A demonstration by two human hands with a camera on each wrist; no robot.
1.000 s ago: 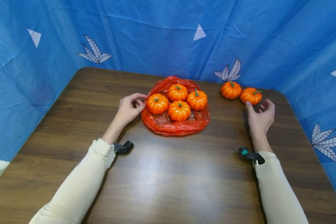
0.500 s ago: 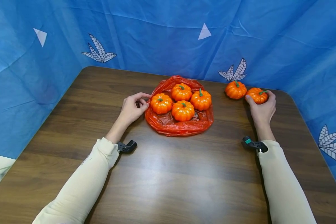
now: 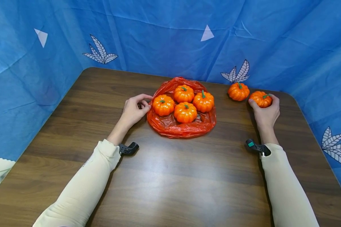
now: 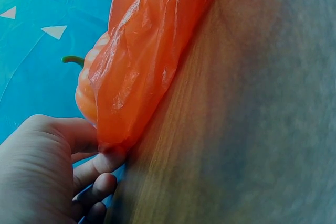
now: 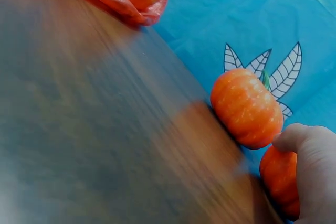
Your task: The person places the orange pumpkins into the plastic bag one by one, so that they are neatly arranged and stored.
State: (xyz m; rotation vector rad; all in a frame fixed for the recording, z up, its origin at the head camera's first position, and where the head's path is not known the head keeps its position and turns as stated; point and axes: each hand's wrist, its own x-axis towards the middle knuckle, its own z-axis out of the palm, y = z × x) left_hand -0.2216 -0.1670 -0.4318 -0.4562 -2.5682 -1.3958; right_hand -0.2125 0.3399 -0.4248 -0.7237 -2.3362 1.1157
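Note:
A red plastic bag (image 3: 177, 130) lies open on the table with several small orange pumpkins (image 3: 185, 112) inside. At its left edge my left hand (image 3: 134, 110) pinches the rim between thumb and fingers; the left wrist view shows the thin red film (image 4: 137, 85) caught at the fingertips. Far to the right, my right hand (image 3: 267, 114) grips a pumpkin (image 3: 260, 98) with a green stem, thumb on its left side and fingers around its right. In the right wrist view the thumb (image 5: 292, 136) lies across this pumpkin (image 5: 280, 177), much of it hidden by the hand.
Another pumpkin (image 3: 238, 91) sits close to the left of the held one, near the table's back edge. The brown wooden table (image 3: 170, 176) runs up to a blue curtain (image 3: 164, 37) behind and at both sides.
My right hand has moved forward and closed its fingers around the right-hand pumpkin, which was only touched by the thumb before. The left hand keeps its pinch on the bag; the view shifted slightly.

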